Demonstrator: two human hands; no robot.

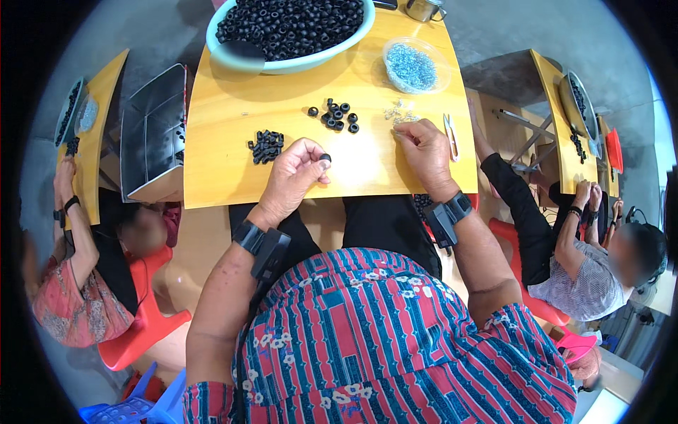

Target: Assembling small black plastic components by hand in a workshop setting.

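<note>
My left hand [295, 173] is closed in a pinch, with a small black ring-shaped piece [325, 157] between thumb and fingertips. My right hand [426, 150] is at the small pile of clear pieces [400, 113], its fingers pressed together; whatever they may hold is too small or hidden to tell. Between and beyond my hands lies a loose group of black ring pieces [333, 116]. Left of my left hand, more black pieces [266, 146] sit packed close together. Just right of my right hand lies a pair of thread snips [450, 138].
A pale green basin [367, 28] heaped with black pieces stands at the table's far side. Right of it is a clear round tub [436, 86] of bluish clear pieces, with a metal mug [424, 10] behind. People [85, 283] work at tables on both sides.
</note>
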